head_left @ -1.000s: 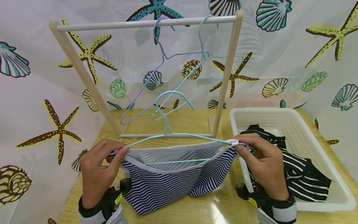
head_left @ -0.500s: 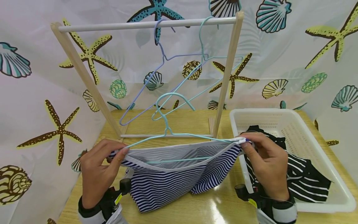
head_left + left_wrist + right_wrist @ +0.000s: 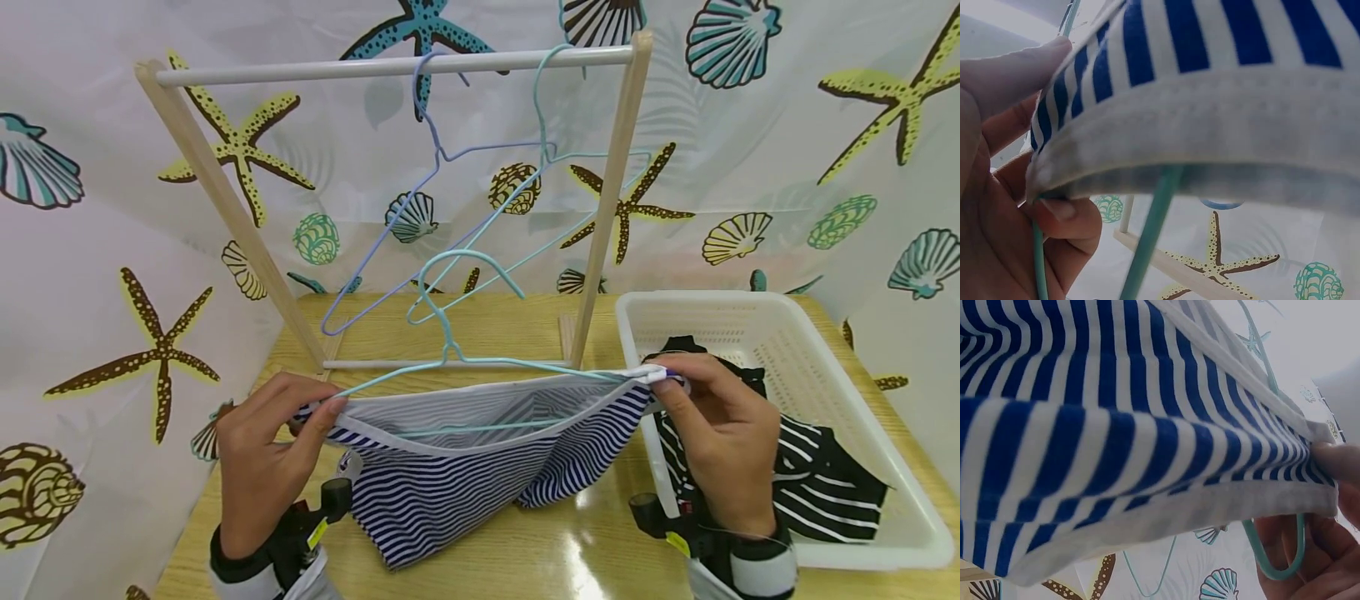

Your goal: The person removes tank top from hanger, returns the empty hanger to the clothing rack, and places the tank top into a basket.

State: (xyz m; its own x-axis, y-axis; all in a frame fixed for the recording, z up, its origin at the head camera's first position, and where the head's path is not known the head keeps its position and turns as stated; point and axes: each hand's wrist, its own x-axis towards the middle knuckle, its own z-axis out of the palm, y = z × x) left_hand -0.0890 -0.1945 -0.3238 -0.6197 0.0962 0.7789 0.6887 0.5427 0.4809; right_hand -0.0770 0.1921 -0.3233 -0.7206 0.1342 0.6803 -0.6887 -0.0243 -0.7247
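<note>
A navy-and-white striped sleeveless top (image 3: 450, 487) with white trim hangs between my hands, its neckline stretched wide. A light-teal hanger (image 3: 510, 361) passes inside it, hook up, and its lower bar shows within the neck opening. My left hand (image 3: 262, 454) pinches the top's left shoulder together with the hanger's end. My right hand (image 3: 727, 437) pinches the right shoulder at the white trim. The right wrist view has the hanger's rounded end (image 3: 1282, 572) sticking out below the armhole trim, beside the fingers. In the left wrist view the hanger bar (image 3: 1154, 231) emerges under the trim.
Behind stands a small wooden rack (image 3: 390, 69), with a lilac hanger (image 3: 437, 158) and another teal hanger (image 3: 542, 125) on its rail. A white plastic basket (image 3: 930, 508) on the right of the wooden table (image 3: 592, 550) contains black-and-white striped clothes (image 3: 817, 492).
My right hand has moved slightly to the right, drawing the right shoulder of the top outward. The neckline is stretched wider. My left hand stays nearly in place.
</note>
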